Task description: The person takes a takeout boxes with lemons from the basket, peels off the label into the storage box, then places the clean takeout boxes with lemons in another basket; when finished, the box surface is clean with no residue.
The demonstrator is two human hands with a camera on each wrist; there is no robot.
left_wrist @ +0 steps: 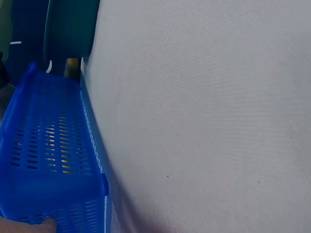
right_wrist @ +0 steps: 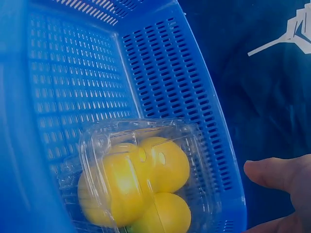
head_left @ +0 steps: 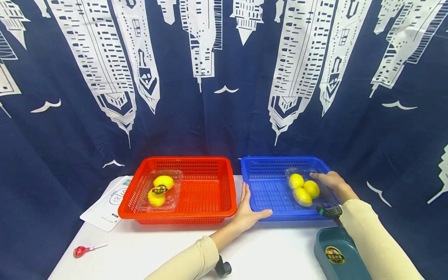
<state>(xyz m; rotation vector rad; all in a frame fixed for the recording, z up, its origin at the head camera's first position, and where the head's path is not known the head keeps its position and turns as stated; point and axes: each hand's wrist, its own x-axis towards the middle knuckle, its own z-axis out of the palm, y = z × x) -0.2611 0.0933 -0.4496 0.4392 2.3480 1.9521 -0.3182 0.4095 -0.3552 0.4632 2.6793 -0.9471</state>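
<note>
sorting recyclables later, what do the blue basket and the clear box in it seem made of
Blue basket: probably moulded plastic, mildly glossy, judging by its even colour and regular slots. Clear box: likely thin plastic, shiny and transparent, with edge highlights and yellow fruit showing through.

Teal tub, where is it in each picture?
Head: the teal tub is bottom right, partly behind the right sleeve.
Left wrist: at the top, toward the left, cut off by the edge.
Right wrist: not in it.
Shared landmark: the blue basket, in all three.
</note>
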